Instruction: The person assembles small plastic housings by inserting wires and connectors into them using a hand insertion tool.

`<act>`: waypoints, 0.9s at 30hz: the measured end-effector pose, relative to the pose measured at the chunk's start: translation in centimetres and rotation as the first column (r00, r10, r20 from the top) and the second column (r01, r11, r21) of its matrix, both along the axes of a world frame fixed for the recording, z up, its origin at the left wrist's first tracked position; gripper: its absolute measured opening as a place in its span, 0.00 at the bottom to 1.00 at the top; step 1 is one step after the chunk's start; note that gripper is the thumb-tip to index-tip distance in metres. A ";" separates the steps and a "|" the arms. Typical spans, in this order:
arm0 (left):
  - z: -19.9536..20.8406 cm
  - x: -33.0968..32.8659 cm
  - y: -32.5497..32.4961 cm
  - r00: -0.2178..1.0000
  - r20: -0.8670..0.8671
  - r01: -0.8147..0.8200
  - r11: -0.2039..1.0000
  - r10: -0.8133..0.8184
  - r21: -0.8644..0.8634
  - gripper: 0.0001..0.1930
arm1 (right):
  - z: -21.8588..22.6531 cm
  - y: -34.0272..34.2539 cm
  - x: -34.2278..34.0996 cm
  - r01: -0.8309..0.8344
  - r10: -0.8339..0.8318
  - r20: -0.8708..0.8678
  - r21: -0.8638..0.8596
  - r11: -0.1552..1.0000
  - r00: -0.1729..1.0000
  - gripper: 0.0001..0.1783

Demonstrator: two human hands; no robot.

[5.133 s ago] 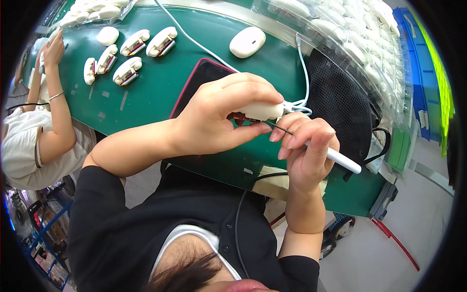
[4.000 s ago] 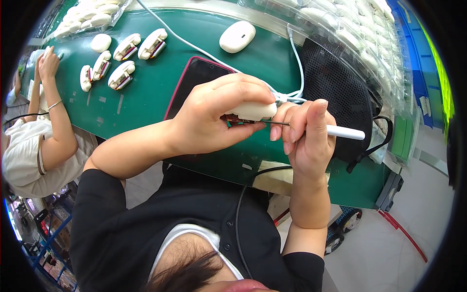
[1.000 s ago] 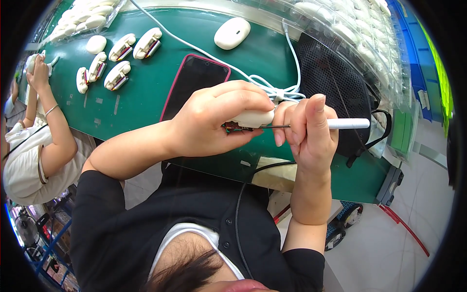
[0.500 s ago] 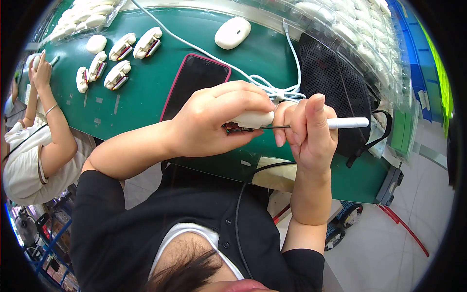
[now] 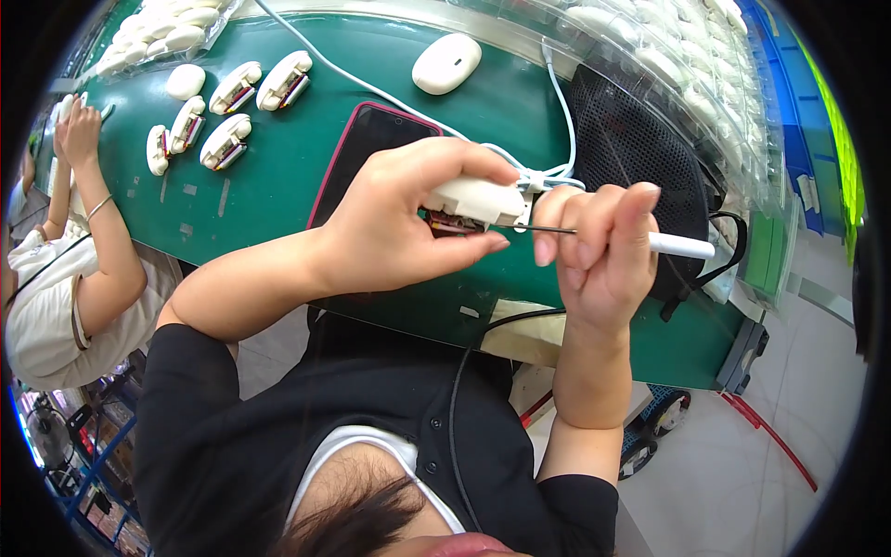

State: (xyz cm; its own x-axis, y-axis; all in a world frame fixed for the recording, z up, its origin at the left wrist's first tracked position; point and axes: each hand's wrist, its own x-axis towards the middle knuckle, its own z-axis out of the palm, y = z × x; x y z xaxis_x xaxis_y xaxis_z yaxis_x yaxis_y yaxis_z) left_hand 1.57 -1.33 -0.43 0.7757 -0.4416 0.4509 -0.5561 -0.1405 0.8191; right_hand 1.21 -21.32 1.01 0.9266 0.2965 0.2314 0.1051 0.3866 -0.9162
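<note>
My left hand (image 5: 379, 221) grips a small white earbud charging case (image 5: 473, 197) between thumb and fingers. The underside of the case is open, and dark and reddish inner parts show along it. A screwdriver (image 5: 682, 245) with a white handle and a thin dark metal shaft is held in my right hand (image 5: 603, 265), its fingers closed around it. The shaft points left, and its tip is at or close to the right end of the case; I cannot tell whether it touches.
A phone with a pink frame (image 5: 357, 148) lies beside my left hand. Several opened white cases (image 5: 225, 142) sit on the green table (image 5: 278, 200), with a closed white case (image 5: 446, 64) farther back. A pale cable (image 5: 362, 82), a black mesh bag (image 5: 631, 139) and clear trays surround them. A co-worker's hand (image 5: 82, 130) is at far left.
My right hand has moved slightly right with the screwdriver, widening the gap to my left hand. My left hand has tilted the case, so more of its inside shows.
</note>
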 end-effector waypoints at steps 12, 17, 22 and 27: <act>0.3 0.3 0.3 0.749 -0.643 -0.026 0.963 -0.159 -0.268 0.26 | -0.4 0.7 -0.6 0.154 -0.114 0.339 -0.093 0.984 0.934 0.28; 0.5 0.4 0.3 0.734 -0.661 -0.025 0.966 -0.156 -0.256 0.26 | -0.3 0.8 -0.7 0.161 -0.097 0.377 -0.144 0.976 0.921 0.25; 0.4 0.3 0.2 0.732 -0.660 -0.031 0.960 -0.168 -0.278 0.26 | -0.2 0.8 -0.9 0.160 -0.091 0.369 -0.161 0.974 0.925 0.23; 0.3 0.3 0.2 0.726 -0.667 -0.030 0.961 -0.168 -0.275 0.26 | -0.2 1.0 -0.9 0.176 -0.095 0.388 -0.178 0.968 0.917 0.22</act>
State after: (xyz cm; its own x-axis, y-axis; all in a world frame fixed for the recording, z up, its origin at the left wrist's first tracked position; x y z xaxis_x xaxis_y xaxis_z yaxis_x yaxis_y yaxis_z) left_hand 1.85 -1.16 -0.13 0.8862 -0.4557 -0.0838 0.1635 0.1384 0.9768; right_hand 0.28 -20.33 0.77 0.8186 0.2528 0.5158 0.4928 0.1522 -0.8567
